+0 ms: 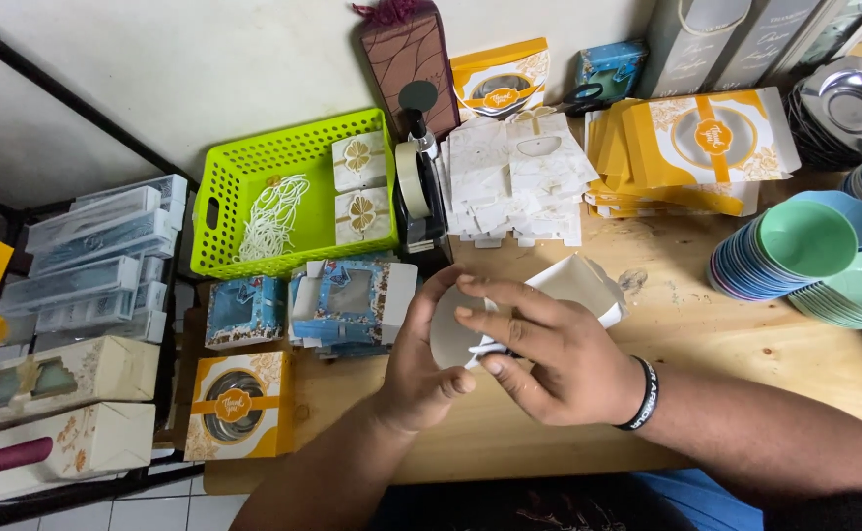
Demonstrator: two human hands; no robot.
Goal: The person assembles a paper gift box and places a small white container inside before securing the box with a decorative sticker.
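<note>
- wooden worktop (745, 364) set against a pale wall, crowded with packaging along its far edge and bare only close around the hands.
- left hand (421, 359) curls around a white cardboard box blank (578, 285), thumb and fingers clasped on its near rounded part.
- right hand (549, 359), with a black wristband (640, 393), lies over the same blank, fingers pressed on the card and pinching a flap; both hands are grasping it.
- the blank is plain white, half folded, one open angular end sticking out beyond the right hand's fingers; it is held just above the worktop, near the middle of the view.
- just beyond the grip: a black tape dispenser (419, 192) and a loose heap of flat white blanks (514, 182).
- beyond and to the left of the grip: a lime green basket (244, 197) holding white cords and two small cream boxes.
- just left of the grip: blue windowed boxes (347, 305), touching the left hand's knuckle side; nearer the table's edge, a yellow and white windowed box (239, 405).
- beyond and to the right: a stack of flat yellow blanks (691, 147).
- right of the grip, well apart: stacks of pastel plastic bowls (804, 246).
- nothing lies between the hands and the person's body.
</note>
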